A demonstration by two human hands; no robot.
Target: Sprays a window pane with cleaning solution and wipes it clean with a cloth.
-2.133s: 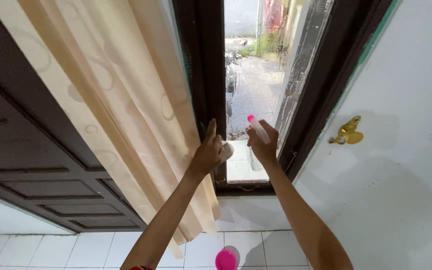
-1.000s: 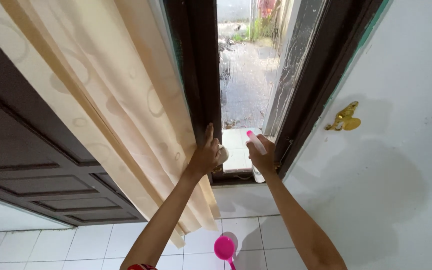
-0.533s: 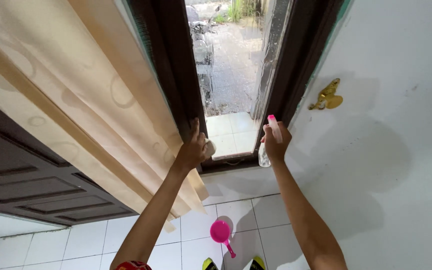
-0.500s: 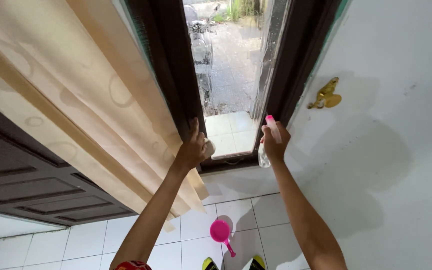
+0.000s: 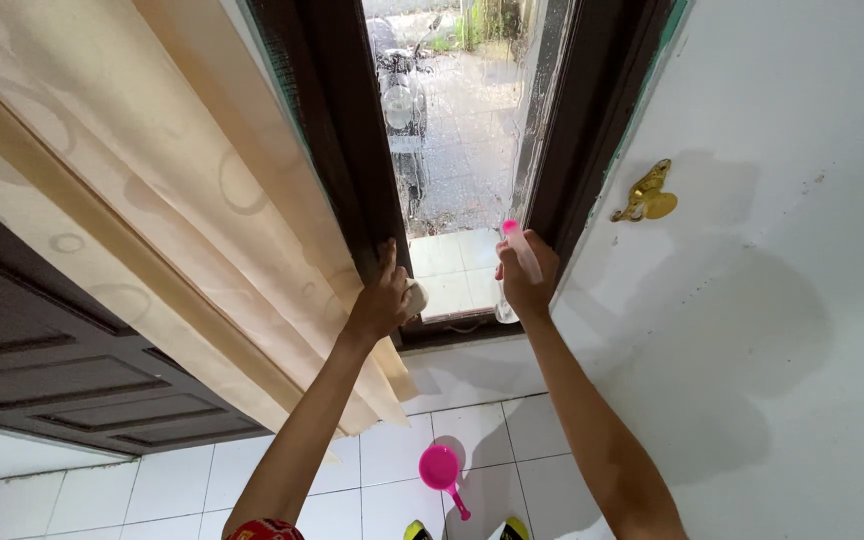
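Both hands work at the window pane (image 5: 452, 150). Left hand (image 5: 382, 298) presses a pale cloth (image 5: 414, 297) against the dark frame (image 5: 352, 190), forefinger extended. Right hand (image 5: 524, 280) wraps closed around a pink-topped spray bottle (image 5: 518, 255).

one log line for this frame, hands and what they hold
left hand: presses pale cloth at window frame | right hand: grips spray bottle, pink nozzle toward glass | floor: pink scoop

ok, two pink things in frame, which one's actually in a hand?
The pink-capped spray bottle, gripped by the right hand at the window glass. The pink scoop lies untouched on the floor tiles.
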